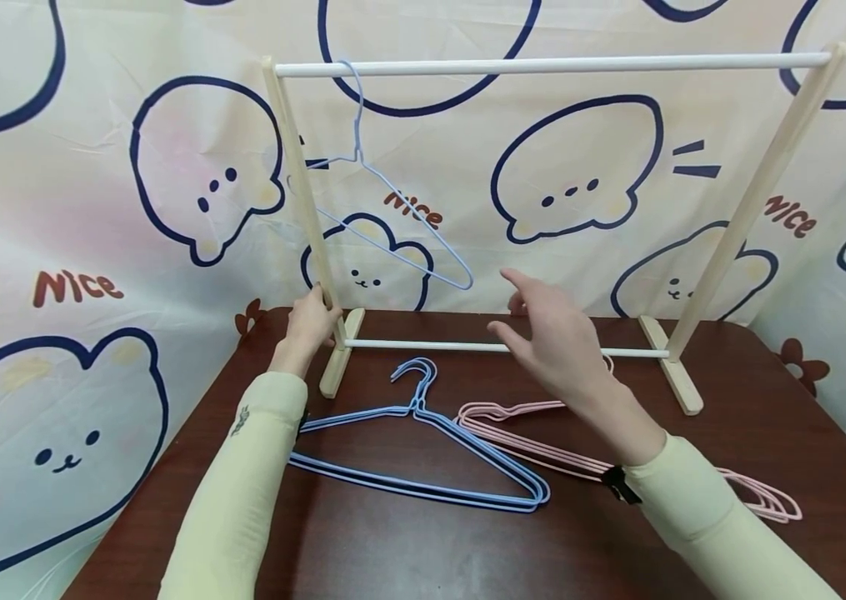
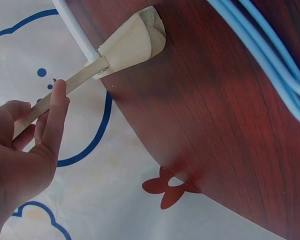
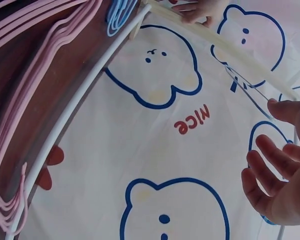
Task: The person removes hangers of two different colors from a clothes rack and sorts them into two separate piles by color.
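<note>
A wooden garment rack (image 1: 756, 204) with white rods stands at the back of the table. My left hand (image 1: 307, 329) grips its left post (image 2: 75, 82) low down, fingers around the wood in the left wrist view. One blue hanger (image 1: 415, 212) hangs from the top rod (image 1: 543, 65) near that post. My right hand (image 1: 553, 342) is held in the air to the right of this hanger, fingers loosely bent and thumb apart, with nothing in it. Below lie several blue hangers (image 1: 423, 492) in a stack. Several pink hangers (image 1: 543, 450) lie beside them, partly hidden under my right forearm.
The dark brown table (image 1: 392, 550) ends at a cloth backdrop (image 1: 190, 208) printed with cartoon bears. Low on the rack, a second white rod (image 1: 430, 343) joins the two wooden feet, of which the right foot (image 1: 673, 375) juts toward me.
</note>
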`<state>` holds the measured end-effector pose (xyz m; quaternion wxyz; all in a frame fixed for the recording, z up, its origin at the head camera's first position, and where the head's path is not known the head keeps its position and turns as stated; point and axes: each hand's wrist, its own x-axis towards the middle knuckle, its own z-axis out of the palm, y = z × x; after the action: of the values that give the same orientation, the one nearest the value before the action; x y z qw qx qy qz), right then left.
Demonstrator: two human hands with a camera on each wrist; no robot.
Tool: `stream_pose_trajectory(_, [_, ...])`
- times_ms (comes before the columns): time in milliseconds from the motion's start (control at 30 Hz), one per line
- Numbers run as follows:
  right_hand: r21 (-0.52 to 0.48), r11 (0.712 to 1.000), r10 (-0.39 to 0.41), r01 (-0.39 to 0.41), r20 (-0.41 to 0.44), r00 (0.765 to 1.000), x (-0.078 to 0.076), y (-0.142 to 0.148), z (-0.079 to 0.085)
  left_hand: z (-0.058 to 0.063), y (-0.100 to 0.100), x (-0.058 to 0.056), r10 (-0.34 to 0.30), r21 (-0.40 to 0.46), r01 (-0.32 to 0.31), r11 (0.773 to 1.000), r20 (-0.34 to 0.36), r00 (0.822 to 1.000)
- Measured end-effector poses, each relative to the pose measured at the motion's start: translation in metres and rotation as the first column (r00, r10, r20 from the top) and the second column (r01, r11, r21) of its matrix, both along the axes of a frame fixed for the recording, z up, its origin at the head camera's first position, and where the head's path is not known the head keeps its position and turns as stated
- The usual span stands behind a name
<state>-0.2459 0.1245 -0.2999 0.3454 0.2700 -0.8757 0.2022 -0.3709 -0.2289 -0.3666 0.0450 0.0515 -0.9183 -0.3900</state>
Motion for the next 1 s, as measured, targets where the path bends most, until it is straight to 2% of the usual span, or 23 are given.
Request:
stream_pose_trajectory(300, [-0.017, 0.999, 0.042, -0.043, -0.057, 0.997, -0.027, -0.027, 0.002, 0.001, 0.002, 0.0, -0.004, -0.009, 0.004, 1.0, -0.012, 1.0])
stream_pose_trajectory(567, [-0.079, 0.991, 0.106, -0.108, -0.021, 0.994, -0.047, -0.048, 0.005, 0.0, 0.002, 0.0, 0.006, -0.016, -0.006, 1.0, -0.004, 1.0])
stream_pose_trajectory(833, [-0.101, 0.986, 0.134, -0.136, -0.03, 0.991, -0.053, -0.055, 0.002, 0.001, 0.002, 0.002, 0.004, -0.001, -0.004, 1.0, 0.01, 1.0])
stream_pose_trajectory(1000, [-0.084, 0.991, 0.093, -0.104, -0.13, 0.987, -0.054, -0.056, 0.0, 0.001, 0.002, 0.002, 0.008, -0.001, -0.008, 1.0, 0.01, 1.0])
